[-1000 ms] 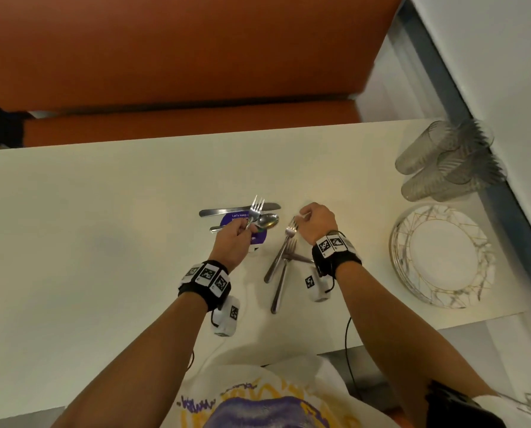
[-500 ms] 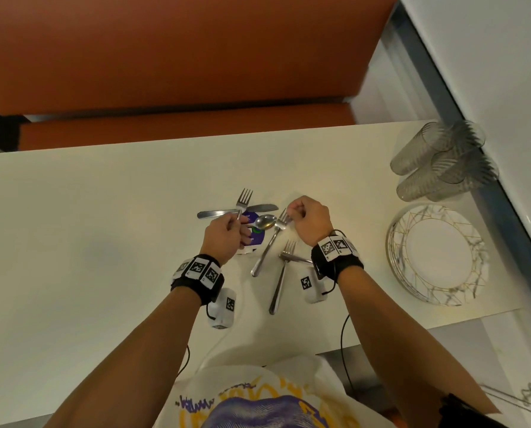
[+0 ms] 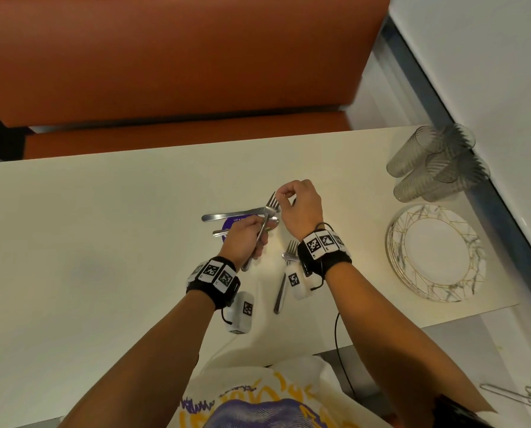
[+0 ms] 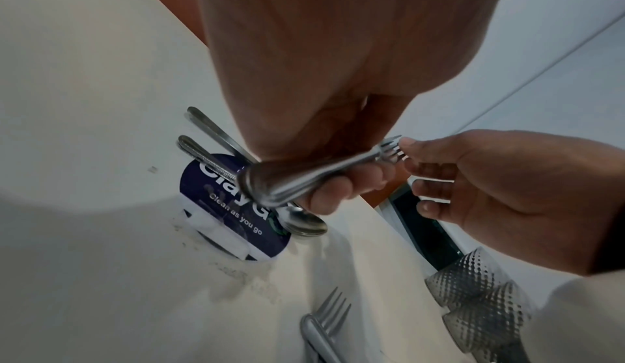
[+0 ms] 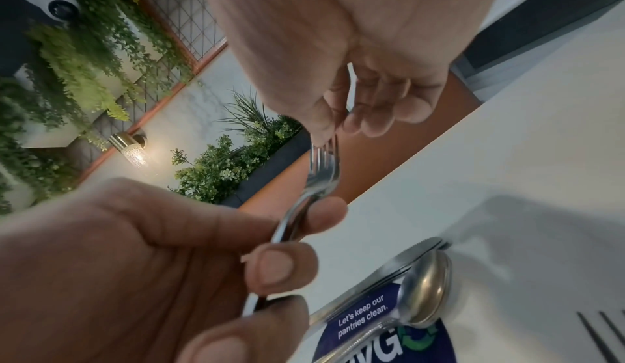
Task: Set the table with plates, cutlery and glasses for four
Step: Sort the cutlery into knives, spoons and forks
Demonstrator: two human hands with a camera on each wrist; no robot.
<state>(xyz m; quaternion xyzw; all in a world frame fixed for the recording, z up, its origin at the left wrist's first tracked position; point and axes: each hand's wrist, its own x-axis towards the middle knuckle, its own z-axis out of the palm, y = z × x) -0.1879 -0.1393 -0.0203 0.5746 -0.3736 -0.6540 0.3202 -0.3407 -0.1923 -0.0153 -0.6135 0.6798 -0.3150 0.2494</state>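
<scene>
Second fork [image 3: 265,222] now joins left hand [image 3: 245,240]; sticker [image 4: 233,208] reads "Clean as you go".

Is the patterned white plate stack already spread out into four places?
No, the white plates with gold line pattern sit in one stack beside the ribbed clear glasses.

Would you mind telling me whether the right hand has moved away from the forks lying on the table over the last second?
Yes. The right hand has gone up and toward the knives, leaving the forks on the table, and now pinches the tines of the forks gripped by the left hand.

Orange bench [image 3: 177,57] behind cream table [image 3: 72,242]; white wall [image 3: 489,57] right; hanging greenery [image 5: 67,61], lit lamp [image 5: 130,149].
</scene>
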